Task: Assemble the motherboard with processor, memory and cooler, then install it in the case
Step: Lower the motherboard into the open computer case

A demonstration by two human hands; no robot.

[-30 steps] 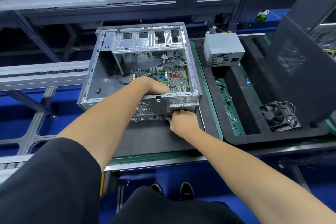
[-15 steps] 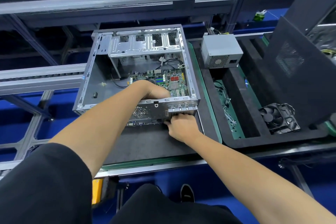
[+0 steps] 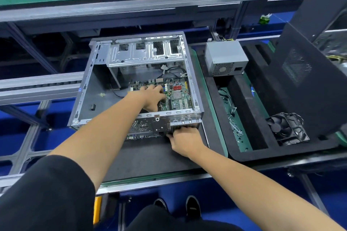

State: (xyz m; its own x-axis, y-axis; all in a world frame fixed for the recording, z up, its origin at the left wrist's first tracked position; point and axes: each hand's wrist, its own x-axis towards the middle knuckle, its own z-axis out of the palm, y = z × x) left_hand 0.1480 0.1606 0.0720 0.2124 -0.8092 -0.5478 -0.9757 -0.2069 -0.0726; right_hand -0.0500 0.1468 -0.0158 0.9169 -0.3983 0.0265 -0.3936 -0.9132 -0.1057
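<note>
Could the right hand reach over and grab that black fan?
Probably yes. The right hand is at the case's near wall, and the fan sits uncovered in the black tray on that side, with nothing between them.

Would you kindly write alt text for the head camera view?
A person's left hand rests on the motherboard inside an open metal case, while the right hand touches the case's near panel. A power supply and cooler fan sit in a foam tray to the right.

A computer assembly line in an electronics factory. An open desktop case (image 3: 105,88) sits on a pallet on a roller conveyor (image 3: 37,88), beside a foam tray (image 3: 249,110) holding a power supply (image 3: 225,58) and cooler fan (image 3: 287,129).
</note>
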